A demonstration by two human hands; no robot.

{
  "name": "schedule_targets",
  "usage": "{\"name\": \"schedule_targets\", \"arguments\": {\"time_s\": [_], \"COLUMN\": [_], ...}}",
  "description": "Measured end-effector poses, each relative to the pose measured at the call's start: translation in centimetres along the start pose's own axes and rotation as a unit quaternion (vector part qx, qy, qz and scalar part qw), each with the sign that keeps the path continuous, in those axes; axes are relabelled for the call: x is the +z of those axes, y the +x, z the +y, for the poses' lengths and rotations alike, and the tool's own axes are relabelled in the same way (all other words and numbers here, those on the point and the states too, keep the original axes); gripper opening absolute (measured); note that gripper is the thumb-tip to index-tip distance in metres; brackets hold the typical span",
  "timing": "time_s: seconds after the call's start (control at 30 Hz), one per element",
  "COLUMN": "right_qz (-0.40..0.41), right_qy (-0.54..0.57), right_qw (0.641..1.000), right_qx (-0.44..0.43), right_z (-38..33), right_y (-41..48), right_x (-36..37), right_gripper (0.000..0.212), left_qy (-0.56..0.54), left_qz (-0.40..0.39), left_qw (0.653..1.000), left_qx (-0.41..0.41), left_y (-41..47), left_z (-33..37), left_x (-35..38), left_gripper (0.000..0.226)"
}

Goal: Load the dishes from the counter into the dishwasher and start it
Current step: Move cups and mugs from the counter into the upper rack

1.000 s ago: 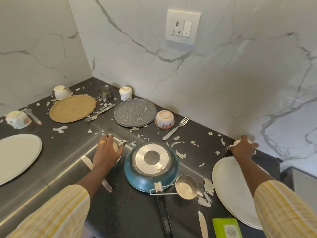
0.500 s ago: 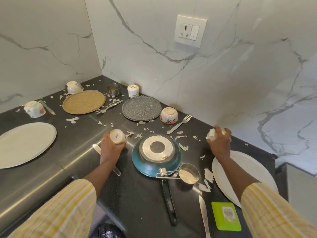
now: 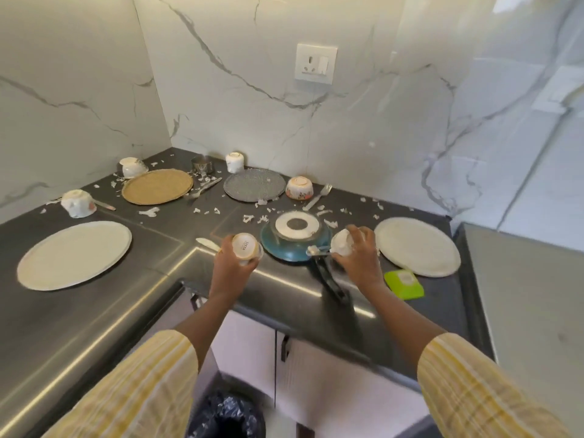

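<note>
Dishes lie spread over the dark grey L-shaped counter [image 3: 94,311], most of them upside down and strewn with white scraps, so they look ready to be cleared rather than used. Largest are two round white plates, one at the left [image 3: 74,254] and one at the right [image 3: 417,246], both flat on the counter. Between them, an overturned blue frying pan [image 3: 295,238] rests with its black handle [image 3: 330,278] reaching toward the counter's front edge, easy to seize. Behind sit a woven tan round plate [image 3: 157,186] and a speckled grey round plate [image 3: 254,185]. The left hand [image 3: 234,263] wraps its fingers around a small white cup [image 3: 246,249], lifted clear, base toward the camera. The right hand [image 3: 358,254] curls its fingers [image 3: 358,237] over another small white cup [image 3: 343,243]. Probably both are being carried off together; no dishwasher is in view.
</note>
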State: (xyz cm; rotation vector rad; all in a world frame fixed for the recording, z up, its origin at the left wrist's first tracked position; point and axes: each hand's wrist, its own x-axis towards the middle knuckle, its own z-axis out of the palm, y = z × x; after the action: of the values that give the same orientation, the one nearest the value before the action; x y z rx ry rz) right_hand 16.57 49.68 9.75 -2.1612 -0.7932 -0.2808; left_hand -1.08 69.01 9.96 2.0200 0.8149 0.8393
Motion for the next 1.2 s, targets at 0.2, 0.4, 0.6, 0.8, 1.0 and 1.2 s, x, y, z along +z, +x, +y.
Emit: {"name": "schedule_targets", "arguments": {"time_s": [0.2,0.4,0.6,0.8,1.0,1.2], "right_qz": [0.04,0.046,0.078,0.114,0.192,0.197], "right_qy": [-0.01,-0.025,-0.089,-0.146,-0.116,-0.114], "right_qw": [0.998,0.999,0.991,0.959,0.897,0.835], "right_qx": [-0.043,0.016,0.06,0.214,0.38,0.501], "right_z": [-2.3,-0.2,3.7,9.1,14.2,21.0], "right_y": [-12.8,-23.7,-34.2,-43.6,-48.7,-50.4], "right_x": [-2.7,-5.5,-10.0,-14.9,-19.7,-22.0], "right_gripper": [0.069,0.066,0.071,0.073,0.063,0.062], "left_qy": [-0.053,-0.069,-0.054,-0.098,-0.062,0.001], "left_qz": [-0.087,-0.239,-0.379,-0.519,-0.591,-0.622], "left_qw": [0.992,0.96,0.902,0.824,0.744,0.722], "left_qx": [0.069,0.127,0.197,0.207,0.305,0.305], "left_y": [-9.7,-17.8,-26.3,-34.7,-42.6,-46.9], "left_z": [-0.5,0.2,0.5,3.2,6.6,9.2], "left_x": [-0.5,3.0,8.7,15.1,24.1,33.0], "left_gripper": [0.064,0.073,0.07,0.072,0.085,0.084]}}
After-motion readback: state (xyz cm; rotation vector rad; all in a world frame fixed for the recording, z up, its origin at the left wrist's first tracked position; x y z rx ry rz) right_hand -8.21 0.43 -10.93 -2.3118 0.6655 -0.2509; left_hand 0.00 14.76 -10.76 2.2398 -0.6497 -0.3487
